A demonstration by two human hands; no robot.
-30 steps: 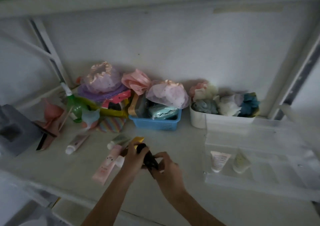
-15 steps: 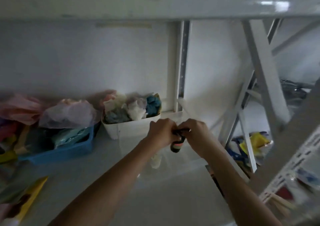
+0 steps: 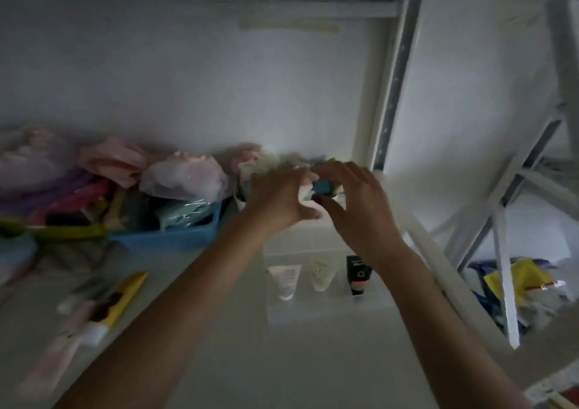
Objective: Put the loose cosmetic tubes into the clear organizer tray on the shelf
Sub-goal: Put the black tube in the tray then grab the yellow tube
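Tray [image 3: 326,310]: three tubes are lying inside, black tube [image 3: 358,273] rightmost.
Left hand [image 3: 279,200]: spread wide, empty.
Right hand [image 3: 357,202]: spread wide, empty.
Loose tubes [image 3: 94,308]: being left near-left; one should be gripped mid-body.

Single head-worn view looks forward and down, close over the shelf [image 3: 235,361].

White shelf [image 3: 250,361] with tray [image 3: 326,310], tubes [image 3: 103,302].

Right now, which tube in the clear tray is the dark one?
The black tube, rightmost in the clear tray; the two tubes to its left are pale.
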